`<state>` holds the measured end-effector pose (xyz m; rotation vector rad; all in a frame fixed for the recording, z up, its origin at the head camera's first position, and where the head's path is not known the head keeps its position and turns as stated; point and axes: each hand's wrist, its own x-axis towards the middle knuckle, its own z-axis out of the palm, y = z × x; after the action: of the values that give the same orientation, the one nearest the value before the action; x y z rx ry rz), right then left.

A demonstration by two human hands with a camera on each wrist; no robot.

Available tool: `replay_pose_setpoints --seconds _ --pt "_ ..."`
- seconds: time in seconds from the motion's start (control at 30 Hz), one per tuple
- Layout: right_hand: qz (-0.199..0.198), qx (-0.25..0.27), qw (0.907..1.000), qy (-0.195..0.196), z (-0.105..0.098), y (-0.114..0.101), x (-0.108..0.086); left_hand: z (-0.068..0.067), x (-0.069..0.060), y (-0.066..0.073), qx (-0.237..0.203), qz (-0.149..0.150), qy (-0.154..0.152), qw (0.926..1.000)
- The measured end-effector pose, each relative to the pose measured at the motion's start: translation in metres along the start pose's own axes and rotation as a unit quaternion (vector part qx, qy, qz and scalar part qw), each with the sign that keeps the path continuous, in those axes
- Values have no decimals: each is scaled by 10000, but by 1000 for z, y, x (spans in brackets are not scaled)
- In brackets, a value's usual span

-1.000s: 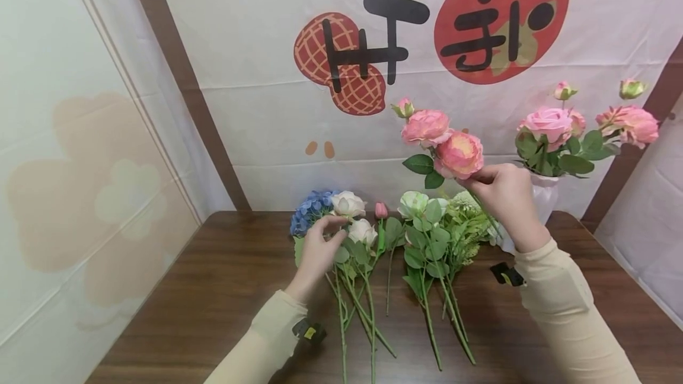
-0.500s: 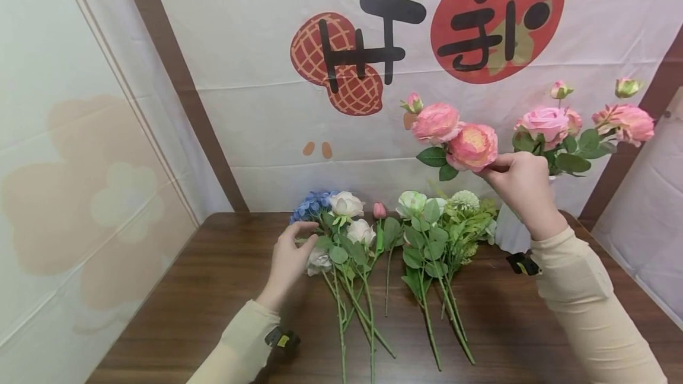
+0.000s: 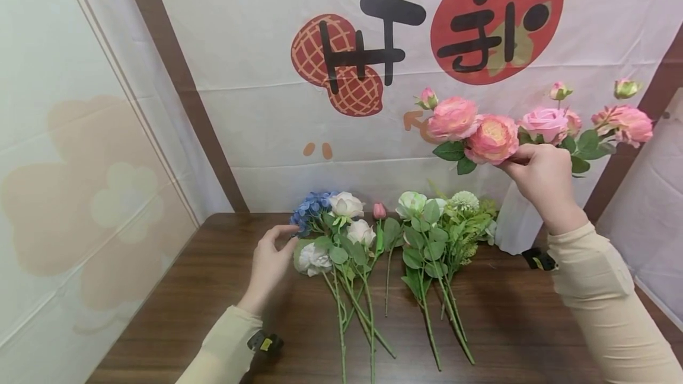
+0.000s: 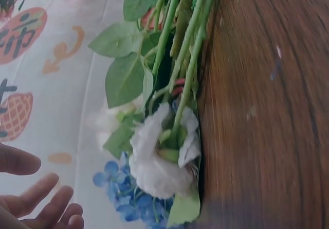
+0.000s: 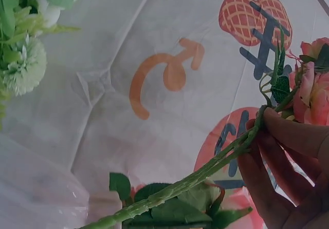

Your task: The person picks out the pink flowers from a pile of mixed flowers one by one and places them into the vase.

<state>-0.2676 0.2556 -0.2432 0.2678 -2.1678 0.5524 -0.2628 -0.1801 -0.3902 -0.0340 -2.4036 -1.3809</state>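
Observation:
My right hand (image 3: 546, 182) pinches the green stem (image 5: 190, 183) of a pink peony spray (image 3: 493, 138) just below its blooms. The spray is up in the air, in front of the vase's flowers. Behind that hand stands a white vase (image 3: 514, 224) with pink roses (image 3: 545, 124) in it, its rim hidden. My left hand (image 3: 271, 262) is held above the table's left side, fingers relaxed with nothing between them. Nearest to it are a white flower (image 3: 313, 258) and a blue hydrangea (image 3: 312, 212); in the left wrist view its fingers are apart from the white flower (image 4: 159, 162).
On the brown table (image 3: 213, 289) lie cream roses (image 3: 347, 205), a pink tulip (image 3: 379, 211), a pale green rose (image 3: 412, 203) and a round green-white bloom (image 3: 464, 201) among greenery. Their stems point toward the front. A printed cloth (image 3: 256, 105) hangs behind.
My right hand has carried the peony spray rightward and slightly up, toward the vase. My left hand has drawn back left from the flowers, uncovering the white flower.

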Motion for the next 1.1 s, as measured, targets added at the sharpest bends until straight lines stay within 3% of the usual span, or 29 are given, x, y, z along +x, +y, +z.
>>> replay_pose_setpoints --seconds 0.5,0.83,1.1 --pt "262 10 9983 523 -19 13 6 -15 -2 -12 241 -54 93 9997" --pt "484 37 9943 952 -30 17 9 -17 0 -14 184 -89 67 9998" --pt "631 341 9891 1289 -32 20 11 -17 -1 -13 283 -177 45 9994"
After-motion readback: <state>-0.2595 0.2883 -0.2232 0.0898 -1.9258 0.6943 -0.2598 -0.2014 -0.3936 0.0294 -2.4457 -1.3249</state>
